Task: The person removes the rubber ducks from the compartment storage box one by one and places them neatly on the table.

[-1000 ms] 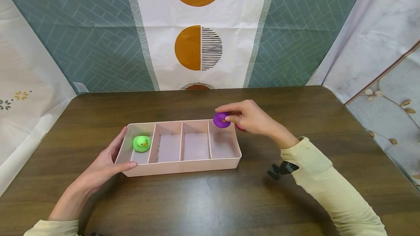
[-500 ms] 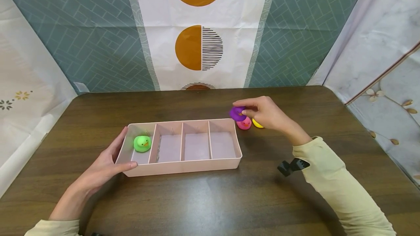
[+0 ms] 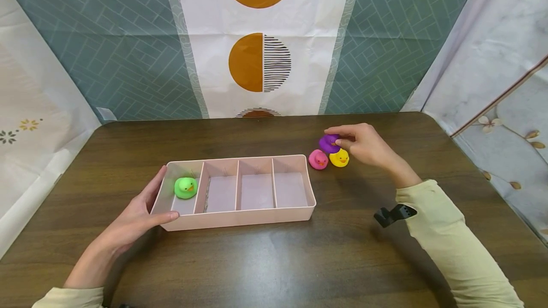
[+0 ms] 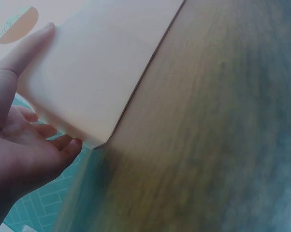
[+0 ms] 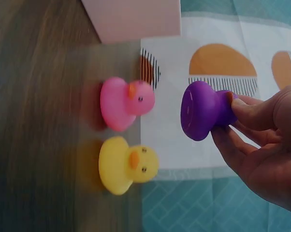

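Observation:
A pink box [image 3: 239,216] with dividers lies lengthwise on the table. My left hand [image 3: 137,213] grips its left end, thumb on the front rim and fingers around the end wall; the left wrist view shows the thumb and fingers [image 4: 68,145] against the box. A green rubber duck [image 3: 186,188] sits in the leftmost compartment. My right hand [image 3: 364,144] pinches a purple rubber duck [image 5: 201,111] by its head, held up above the table. Just below it stand a pink rubber duck [image 3: 318,159] and a yellow rubber duck [image 3: 339,158], side by side right of the box.
The brown wooden table [image 3: 257,265] reaches back to a patterned cloth [image 3: 265,61]. White curtains [image 3: 484,61] hang at both sides. A black wrist camera [image 3: 394,215] sits at the right sleeve.
My right hand has carried the purple duck from over the rightmost compartment to the right, past the box's end. The pink and yellow ducks have come into full view. The left hand stays still.

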`<state>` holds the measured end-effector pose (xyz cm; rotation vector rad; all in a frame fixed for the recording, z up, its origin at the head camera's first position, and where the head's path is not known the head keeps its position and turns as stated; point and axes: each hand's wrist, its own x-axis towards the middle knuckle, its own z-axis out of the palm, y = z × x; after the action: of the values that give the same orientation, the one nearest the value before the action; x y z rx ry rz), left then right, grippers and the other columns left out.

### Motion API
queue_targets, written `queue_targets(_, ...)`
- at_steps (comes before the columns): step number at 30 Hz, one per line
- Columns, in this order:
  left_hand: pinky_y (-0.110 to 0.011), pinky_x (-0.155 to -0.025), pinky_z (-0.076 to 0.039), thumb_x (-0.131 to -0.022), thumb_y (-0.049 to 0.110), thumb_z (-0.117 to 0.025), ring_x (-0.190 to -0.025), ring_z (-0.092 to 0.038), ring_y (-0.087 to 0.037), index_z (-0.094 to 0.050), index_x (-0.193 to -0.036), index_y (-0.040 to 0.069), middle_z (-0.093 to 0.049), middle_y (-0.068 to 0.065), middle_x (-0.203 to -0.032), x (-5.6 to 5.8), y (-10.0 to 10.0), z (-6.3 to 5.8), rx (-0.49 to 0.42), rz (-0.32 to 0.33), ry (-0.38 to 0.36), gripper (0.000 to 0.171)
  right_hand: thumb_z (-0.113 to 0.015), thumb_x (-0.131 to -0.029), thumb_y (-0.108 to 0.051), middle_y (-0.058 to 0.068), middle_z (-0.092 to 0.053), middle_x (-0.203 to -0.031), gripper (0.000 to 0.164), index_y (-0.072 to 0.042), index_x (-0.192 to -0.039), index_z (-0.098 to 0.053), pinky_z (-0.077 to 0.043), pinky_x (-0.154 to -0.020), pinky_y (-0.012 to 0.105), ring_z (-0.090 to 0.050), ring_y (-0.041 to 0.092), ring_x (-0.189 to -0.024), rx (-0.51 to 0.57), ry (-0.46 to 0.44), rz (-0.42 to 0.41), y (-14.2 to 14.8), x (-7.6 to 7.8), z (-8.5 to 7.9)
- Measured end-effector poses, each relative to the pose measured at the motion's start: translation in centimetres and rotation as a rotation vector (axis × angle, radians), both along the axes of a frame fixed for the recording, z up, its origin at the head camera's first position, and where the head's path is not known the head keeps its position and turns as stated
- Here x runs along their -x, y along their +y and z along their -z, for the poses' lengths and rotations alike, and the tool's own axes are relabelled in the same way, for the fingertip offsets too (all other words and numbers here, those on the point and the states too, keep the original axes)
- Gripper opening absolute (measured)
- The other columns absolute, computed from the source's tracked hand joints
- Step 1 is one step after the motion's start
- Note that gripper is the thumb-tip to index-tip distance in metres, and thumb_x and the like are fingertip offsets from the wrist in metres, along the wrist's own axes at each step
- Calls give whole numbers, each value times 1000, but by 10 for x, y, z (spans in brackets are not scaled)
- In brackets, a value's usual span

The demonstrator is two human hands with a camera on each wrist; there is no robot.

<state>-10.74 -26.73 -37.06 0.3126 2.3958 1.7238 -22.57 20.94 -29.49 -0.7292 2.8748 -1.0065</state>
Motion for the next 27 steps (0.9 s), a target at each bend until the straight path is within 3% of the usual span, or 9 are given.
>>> queue_targets(9,-14,-85,-35,-86,4,-68,-125,-28,-23,-1,-157,19,-8,-20,-158,-1,-1,-1,17,-5,2,99,-60,-92,3,23,-64,-116,32,4,-124,-63,-47,-90,48,-60,35,-103,-17,-8,20,17,4,4)
queue_targets(19,-13,-85,-34,-85,4,-69,-129,-21,-41,1,-157,17,-5,-21,-158,0,0,-2,7,1,-10,101,-59,-92,3,26,-63,-117,32,5,-124,-62,-47,-89,50,-59,37,-102,-32,-43,79,36,8,10)
queue_targets(27,-12,-85,-34,-86,5,-69,-131,-20,-40,1,-157,18,-4,-20,-158,0,0,-2,10,-1,-9,100,-59,-93,1,27,-62,-119,32,5,-125,-62,-45,-90,51,-58,38,-105,-45,-46,104,49,9,15)
